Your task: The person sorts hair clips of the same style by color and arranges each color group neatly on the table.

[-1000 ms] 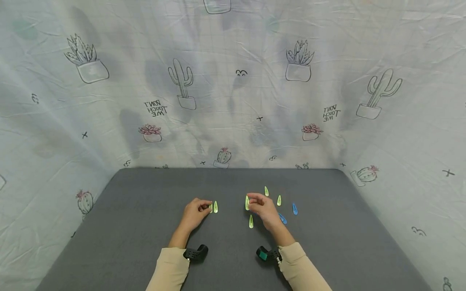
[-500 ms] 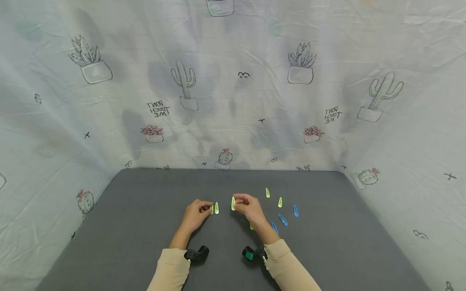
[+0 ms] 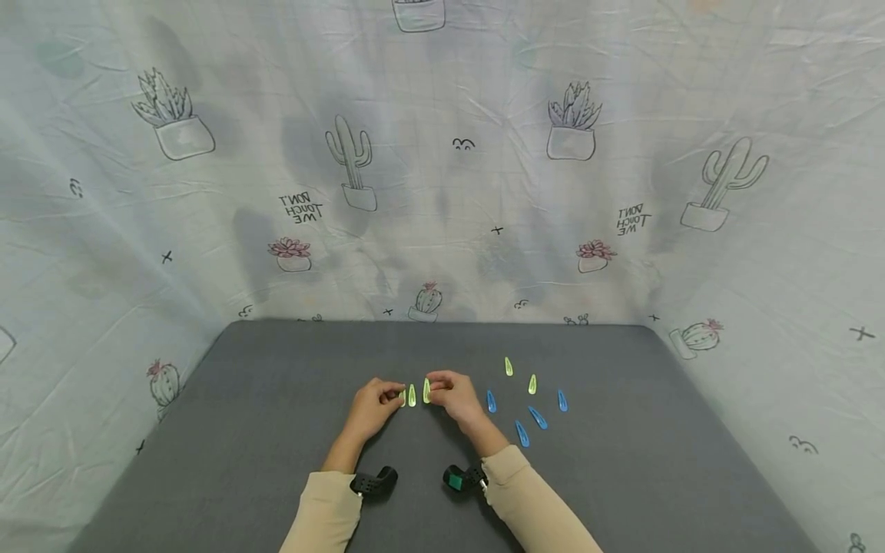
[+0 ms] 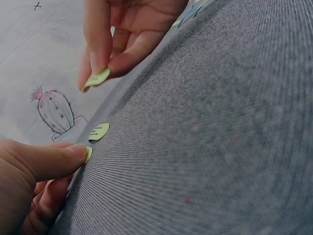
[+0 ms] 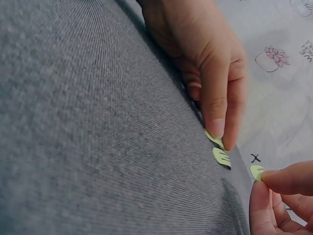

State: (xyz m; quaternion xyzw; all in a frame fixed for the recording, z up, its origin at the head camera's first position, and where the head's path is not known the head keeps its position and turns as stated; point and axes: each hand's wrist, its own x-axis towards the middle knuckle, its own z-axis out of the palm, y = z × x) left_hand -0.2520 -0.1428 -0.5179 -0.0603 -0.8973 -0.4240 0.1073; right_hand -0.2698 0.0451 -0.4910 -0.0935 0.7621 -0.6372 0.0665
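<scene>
On the dark grey table, my left hand (image 3: 371, 407) pinches a yellow-green snap hair clip (image 4: 89, 154) by its edge between thumb and fingers. A second yellow-green hair clip (image 3: 412, 395) lies flat just to the right of it, untouched. My right hand (image 3: 455, 398) grips another yellow-green hair clip (image 3: 426, 391) between thumb and fingertips; in the left wrist view this clip (image 4: 97, 78) appears raised above the cloth. The three clips stand side by side in a row, pointed ends away from me.
Two more yellow-green clips (image 3: 508, 366) lie to the right, farther back. Several blue hair clips (image 3: 537, 417) are scattered to the right of my right hand. A printed cloth (image 3: 442, 184) hangs behind the table (image 3: 290, 353).
My right hand has moved left with its hair clip, close to the clip lying by my left hand. More blue clips are uncovered. The left hand stays in place.
</scene>
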